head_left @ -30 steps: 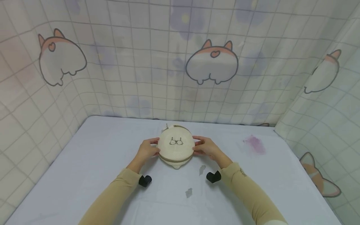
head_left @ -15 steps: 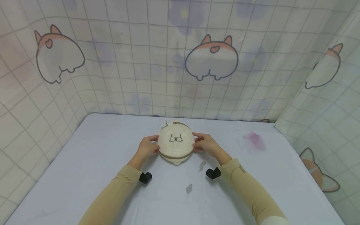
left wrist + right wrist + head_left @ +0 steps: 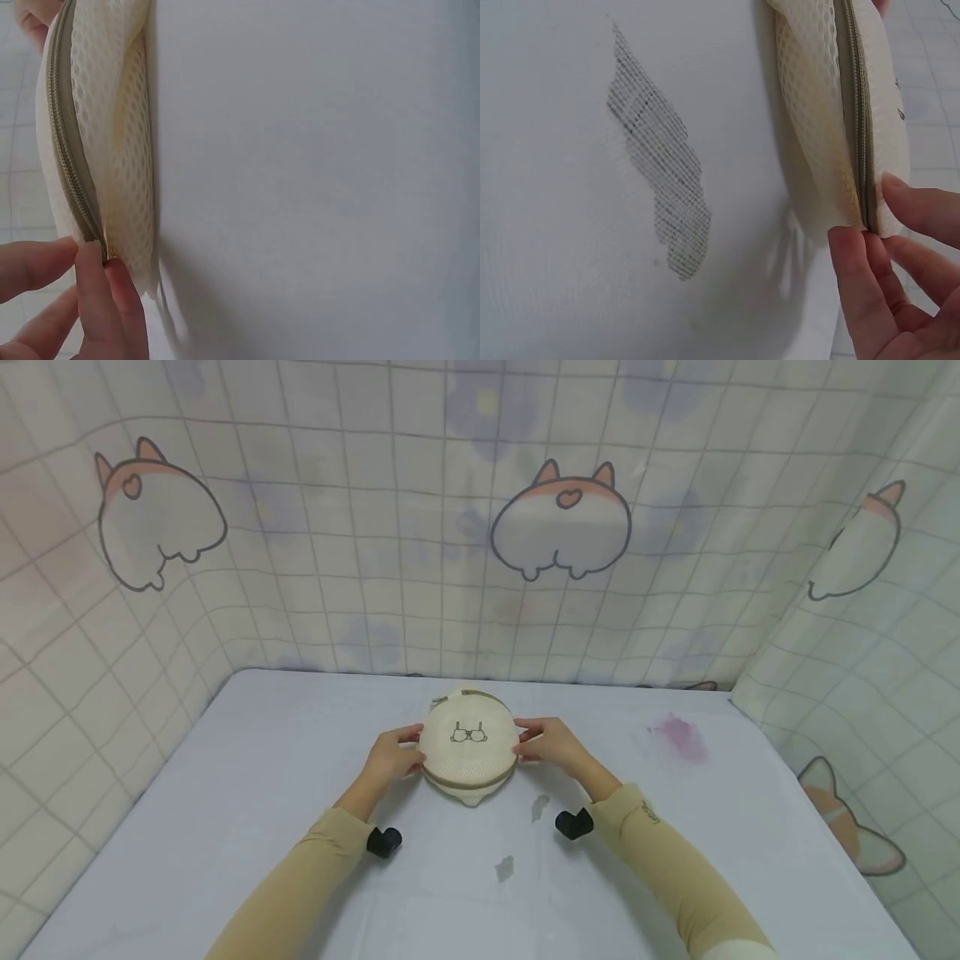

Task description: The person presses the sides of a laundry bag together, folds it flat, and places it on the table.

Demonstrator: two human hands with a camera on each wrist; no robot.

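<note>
A round cream mesh laundry bag [image 3: 468, 756] with a small line drawing on its top lies near the table's far side in the head view. My left hand [image 3: 392, 755] pinches its left edge between thumb and fingers. On the opposite edge, my right hand [image 3: 553, 747] holds it the same way. A beige zipper [image 3: 69, 161] runs round the side above honeycomb mesh [image 3: 802, 82], and it looks closed along the parts seen in both wrist views. The zipper pull [image 3: 439, 700] sits at the back left of the rim. The bag's underside is hidden.
The table [image 3: 285, 793] has a white cover with two grey worn patches [image 3: 505, 868] and a pink stain [image 3: 679, 737] at right. A patterned curtain [image 3: 375, 527] encloses the back and sides. Black wrist cameras [image 3: 385, 842] stick out inside both sleeves.
The zipper pull at the back left stood up earlier and now lies lower. Both hands keep their grip on the bag's edges. The head view shifts slightly.
</note>
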